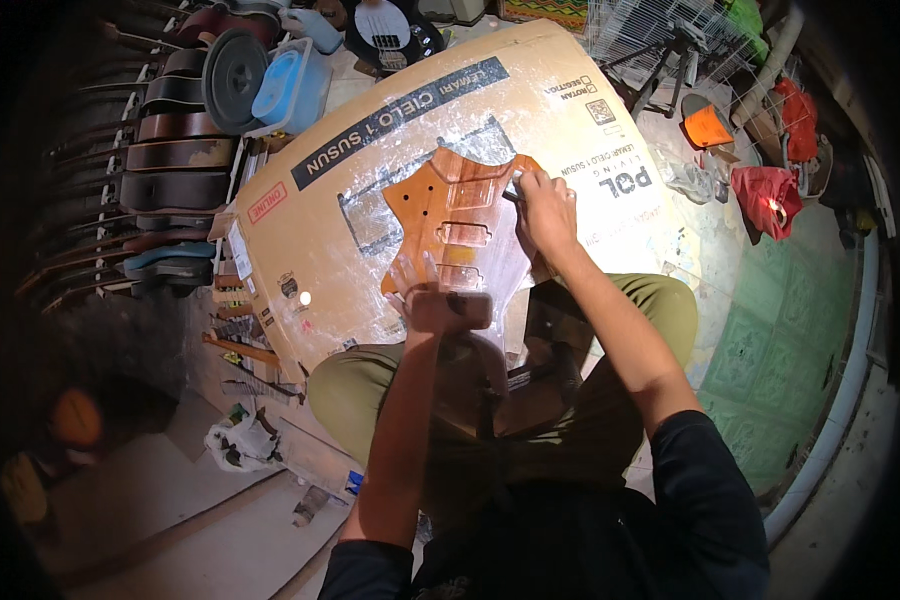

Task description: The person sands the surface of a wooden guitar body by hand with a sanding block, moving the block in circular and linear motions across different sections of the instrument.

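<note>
An orange-brown wooden electric guitar body (416, 232) with routed cavities and small holes lies tilted over my lap and a cardboard sheet, part of it in bright glare. My left hand (418, 292) rests on its lower left part in shadow, fingers spread flat on the surface. My right hand (548, 215) is closed around a small dark object (515, 192) at the upper right horn; what exactly that object is I cannot tell.
A large dusty cardboard sheet (300, 250) is spread before me. Guitar bodies (175, 155) stand racked at left beside blue containers (280, 95). A black guitar (385, 30), wire cage (620, 35), black stand (670, 70), orange bucket (708, 125) and red bag (765, 200) sit around it.
</note>
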The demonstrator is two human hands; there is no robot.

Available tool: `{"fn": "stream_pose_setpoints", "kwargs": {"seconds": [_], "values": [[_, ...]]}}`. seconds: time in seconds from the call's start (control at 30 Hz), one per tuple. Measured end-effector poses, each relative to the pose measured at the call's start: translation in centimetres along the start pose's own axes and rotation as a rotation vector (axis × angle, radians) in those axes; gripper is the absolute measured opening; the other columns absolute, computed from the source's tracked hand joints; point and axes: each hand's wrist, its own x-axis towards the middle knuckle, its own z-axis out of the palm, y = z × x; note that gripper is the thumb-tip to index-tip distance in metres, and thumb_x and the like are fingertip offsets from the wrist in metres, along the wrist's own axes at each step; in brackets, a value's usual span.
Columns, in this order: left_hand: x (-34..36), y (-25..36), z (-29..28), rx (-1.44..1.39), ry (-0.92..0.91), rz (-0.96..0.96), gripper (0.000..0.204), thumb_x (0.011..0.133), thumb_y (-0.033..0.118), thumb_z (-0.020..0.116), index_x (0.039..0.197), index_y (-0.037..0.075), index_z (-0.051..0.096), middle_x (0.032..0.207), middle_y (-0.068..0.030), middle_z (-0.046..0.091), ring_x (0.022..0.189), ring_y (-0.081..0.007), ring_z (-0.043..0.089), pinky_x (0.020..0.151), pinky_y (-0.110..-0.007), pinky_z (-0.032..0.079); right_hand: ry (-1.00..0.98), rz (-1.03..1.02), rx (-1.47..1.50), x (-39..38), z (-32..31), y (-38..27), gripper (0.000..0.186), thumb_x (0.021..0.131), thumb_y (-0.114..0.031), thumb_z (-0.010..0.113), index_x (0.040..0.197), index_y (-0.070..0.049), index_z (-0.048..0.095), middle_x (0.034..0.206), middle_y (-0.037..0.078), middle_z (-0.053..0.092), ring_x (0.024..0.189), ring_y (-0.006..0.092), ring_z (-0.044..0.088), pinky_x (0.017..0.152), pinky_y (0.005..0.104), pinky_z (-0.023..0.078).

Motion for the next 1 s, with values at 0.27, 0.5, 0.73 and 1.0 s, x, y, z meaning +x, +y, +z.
{"fn": "stream_pose_setpoints", "kwargs": {"seconds": [0.27,0.5,0.73,1.0], "values": [[0.7,-1.3,1.7,0.014,0.117,-0.009,0.138,0.056,0.064,0.085,0.165,0.015,0.017,0.169,-0.0253,0.011,0.157,-0.0463,0.006,0.117,-0.078,0.009,-0.263,-0.241,-0.063,-6.1,0.9,-1.7,0.031,0.091,-0.008,0.056,0.121,-0.011,0.063,0.125,0.013,0.061,0.106,0.0368,0.060,0.089,0.0491,0.053],[0.3,0.3,0.3,0.039,0.000,-0.051,0.134,0.058,0.062,0.085,0.165,0.015,0.018,0.169,-0.0235,0.014,0.157,-0.0441,0.008,0.117,-0.077,0.008,-0.118,-0.171,-0.135,-8.1,3.0,-1.4,0.029,0.089,-0.008,0.059,0.118,-0.010,0.062,0.125,0.015,0.060,0.106,0.0379,0.059,0.086,0.0536,0.051],[0.1,0.0,2.0,0.052,0.222,-0.003,0.139,0.058,0.065,0.086,0.166,0.015,0.014,0.171,-0.0245,0.006,0.157,-0.0472,0.000,0.119,-0.076,0.006,-0.060,-0.039,-0.087,-0.8,0.8,1.0,0.027,0.091,-0.005,0.055,0.117,-0.009,0.060,0.124,0.017,0.061,0.106,0.0392,0.059,0.084,0.0533,0.049],[3.2,-2.2,2.1,-0.034,-0.004,-0.016,0.167,0.040,0.079,0.087,0.166,0.012,0.001,0.166,-0.0324,0.014,0.155,-0.0494,0.007,0.119,-0.073,0.011,-0.212,-0.365,0.071,-9.4,1.1,-3.7,0.029,0.090,-0.008,0.057,0.117,-0.014,0.065,0.126,0.011,0.062,0.108,0.0357,0.059,0.089,0.0495,0.052]]}}
